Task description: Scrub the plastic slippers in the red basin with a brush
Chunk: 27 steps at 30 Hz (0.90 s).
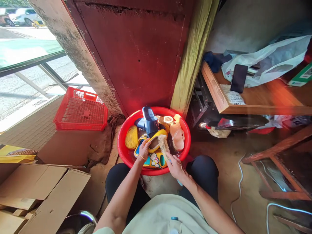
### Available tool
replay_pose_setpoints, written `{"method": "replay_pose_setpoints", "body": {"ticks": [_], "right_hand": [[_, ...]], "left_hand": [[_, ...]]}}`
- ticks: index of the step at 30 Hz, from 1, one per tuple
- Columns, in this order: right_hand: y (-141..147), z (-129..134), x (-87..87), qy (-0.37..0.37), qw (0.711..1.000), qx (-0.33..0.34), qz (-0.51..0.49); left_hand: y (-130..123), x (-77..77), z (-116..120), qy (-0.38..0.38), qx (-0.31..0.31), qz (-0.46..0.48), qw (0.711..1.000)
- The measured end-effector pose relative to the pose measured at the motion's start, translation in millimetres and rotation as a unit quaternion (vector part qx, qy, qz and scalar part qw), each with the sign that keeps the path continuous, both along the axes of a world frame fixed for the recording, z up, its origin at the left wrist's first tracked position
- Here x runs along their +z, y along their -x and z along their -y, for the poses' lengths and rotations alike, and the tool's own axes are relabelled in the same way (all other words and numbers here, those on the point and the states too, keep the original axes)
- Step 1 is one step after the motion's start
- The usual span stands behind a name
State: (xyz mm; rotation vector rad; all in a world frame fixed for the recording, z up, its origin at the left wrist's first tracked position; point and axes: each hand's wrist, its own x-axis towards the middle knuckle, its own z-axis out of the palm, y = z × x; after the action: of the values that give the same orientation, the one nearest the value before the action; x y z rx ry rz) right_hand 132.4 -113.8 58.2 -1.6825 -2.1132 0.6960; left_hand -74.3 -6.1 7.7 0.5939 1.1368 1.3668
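My left hand (144, 148) is closed on the near-left edge of a yellow shoe with a brownish inside (154, 143). In my right hand (175, 167) is the blue handle of a scrubbing brush (163, 145), its pale bristles against the right side of that shoe. Both hands are over a red basin (122, 159) filled with footwear. A blue slide sandal (149, 120) leans upright at the back. Orange-pink clogs (177, 138) lie at the right, a yellow sole (131, 137) at the left. Closest to me is a yellow sandal with a cartoon figure (154, 161).
A dark red door (138, 58) stands right behind the basin. Left are a red plastic crate (83, 112) and cardboard boxes (56, 201). On the right, a wooden table (268, 97) carries a phone (239, 78) and a plastic bag (273, 61). A white cable (240, 182) crosses the floor.
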Motion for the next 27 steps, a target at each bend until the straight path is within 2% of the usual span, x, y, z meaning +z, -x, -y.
{"method": "replay_pose_setpoints", "body": {"ticks": [2,4,7,10,11,13,18,20,22,24,27], "right_hand": [[-3.0,-2.0,-5.4,-0.017,1.000,-0.021,0.010],[-1.0,-13.5,-4.9,-0.004,0.999,-0.013,0.040],[5.8,-48.0,8.6,0.009,0.995,-0.044,0.084],[9.4,-78.5,26.2,0.010,0.993,-0.069,0.094],[9.8,-80.8,29.8,0.017,0.994,-0.058,0.096],[10.0,-69.8,31.9,0.045,0.993,-0.023,0.102],[6.2,-0.7,28.5,0.125,0.989,0.069,0.049],[3.9,8.1,31.1,0.146,0.986,0.077,0.000],[2.7,-2.6,33.2,0.201,0.976,0.054,-0.060],[4.6,-25.9,32.0,0.263,0.953,-0.004,-0.149],[16.8,-63.6,23.3,0.267,0.918,-0.127,-0.265]], "left_hand": [[0.2,2.6,-0.5,0.014,-0.004,0.055,0.998],[1.8,6.0,0.4,0.037,-0.028,0.094,0.994],[5.2,9.0,4.2,0.088,-0.073,0.111,0.987],[5.7,5.9,7.5,0.107,-0.086,0.099,0.986],[4.7,3.4,7.8,0.098,-0.081,0.094,0.987],[0.9,-3.1,7.1,0.066,-0.057,0.070,0.994],[-11.2,-15.1,3.9,0.017,-0.024,-0.046,0.999],[-14.5,-13.9,5.9,-0.016,-0.036,-0.135,0.990],[-17.1,-9.7,11.1,-0.069,-0.050,-0.248,0.965],[-19.3,-4.6,18.3,-0.123,-0.063,-0.337,0.931],[-22.3,0.2,26.9,-0.196,-0.079,-0.425,0.880]]}}
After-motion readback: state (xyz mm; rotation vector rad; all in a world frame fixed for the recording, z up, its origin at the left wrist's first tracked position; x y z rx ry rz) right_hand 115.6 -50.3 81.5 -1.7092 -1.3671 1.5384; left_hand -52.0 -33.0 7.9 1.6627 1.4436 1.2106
